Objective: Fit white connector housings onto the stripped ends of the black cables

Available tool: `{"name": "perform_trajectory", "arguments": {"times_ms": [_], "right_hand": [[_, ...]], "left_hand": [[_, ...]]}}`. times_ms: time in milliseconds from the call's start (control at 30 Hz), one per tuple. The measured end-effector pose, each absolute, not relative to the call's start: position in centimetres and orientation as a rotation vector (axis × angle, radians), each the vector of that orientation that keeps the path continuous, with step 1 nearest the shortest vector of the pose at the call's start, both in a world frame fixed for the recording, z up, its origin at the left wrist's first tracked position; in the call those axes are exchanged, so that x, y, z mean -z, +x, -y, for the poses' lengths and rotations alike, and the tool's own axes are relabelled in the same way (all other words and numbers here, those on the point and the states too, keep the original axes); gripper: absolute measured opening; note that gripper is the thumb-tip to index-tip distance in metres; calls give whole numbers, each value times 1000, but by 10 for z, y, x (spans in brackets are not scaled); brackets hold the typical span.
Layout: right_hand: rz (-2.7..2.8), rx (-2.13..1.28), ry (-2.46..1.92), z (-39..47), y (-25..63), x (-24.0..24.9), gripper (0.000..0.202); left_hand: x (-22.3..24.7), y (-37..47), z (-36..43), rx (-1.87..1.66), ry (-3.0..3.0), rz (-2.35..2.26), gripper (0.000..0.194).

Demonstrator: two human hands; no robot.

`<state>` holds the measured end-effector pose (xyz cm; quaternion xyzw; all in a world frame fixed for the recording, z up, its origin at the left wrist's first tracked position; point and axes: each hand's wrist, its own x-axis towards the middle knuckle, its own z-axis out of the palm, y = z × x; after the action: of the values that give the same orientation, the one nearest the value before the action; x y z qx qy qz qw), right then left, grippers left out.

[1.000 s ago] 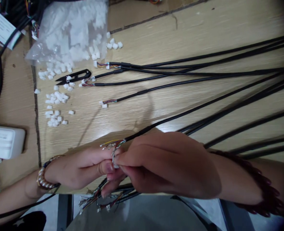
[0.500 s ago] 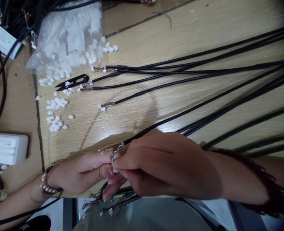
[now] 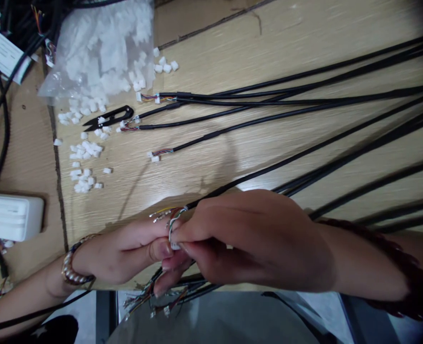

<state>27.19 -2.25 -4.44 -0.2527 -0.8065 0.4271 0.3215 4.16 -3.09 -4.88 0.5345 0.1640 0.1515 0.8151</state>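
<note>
Near the table's front edge my two hands meet at the stripped end of a black cable (image 3: pixel 247 179). My left hand (image 3: pixel 135 251) pinches a small white connector (image 3: pixel 174 246) between thumb and fingers. Thumb and forefinger of my right hand (image 3: pixel 247 241) close on the thin wires (image 3: pixel 171 227) right at that connector. Several loose wires with metal tips (image 3: pixel 159 215), one of them yellow, stick out above my left fingers. Below my hands, more cable ends with bare wires (image 3: pixel 143 301) hang over the table edge.
Finished-looking cables with white connectors (image 3: pixel 156 158) lie across the table (image 3: pixel 304 43). Black snips (image 3: pixel 111 117), scattered white connectors (image 3: pixel 85 149) and a plastic bag of them (image 3: pixel 103 52) are at the upper left. A white box (image 3: pixel 14 217) stands at the left.
Both hands hold the same pinch, a little higher in the picture. The view has shifted slightly; nothing on the table has visibly moved.
</note>
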Motion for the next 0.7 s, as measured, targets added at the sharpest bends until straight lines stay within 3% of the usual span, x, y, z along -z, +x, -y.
{"name": "perform_trajectory", "arguments": {"times_ms": [267, 700], "right_hand": [[2103, -1052, -621, 20, 273, 46, 12], [2110, -1107, -618, 19, 273, 41, 17]], "left_hand": [[45, 44, 33, -294, 945, -414, 30], [44, 43, 34, -297, 952, -414, 31]]}}
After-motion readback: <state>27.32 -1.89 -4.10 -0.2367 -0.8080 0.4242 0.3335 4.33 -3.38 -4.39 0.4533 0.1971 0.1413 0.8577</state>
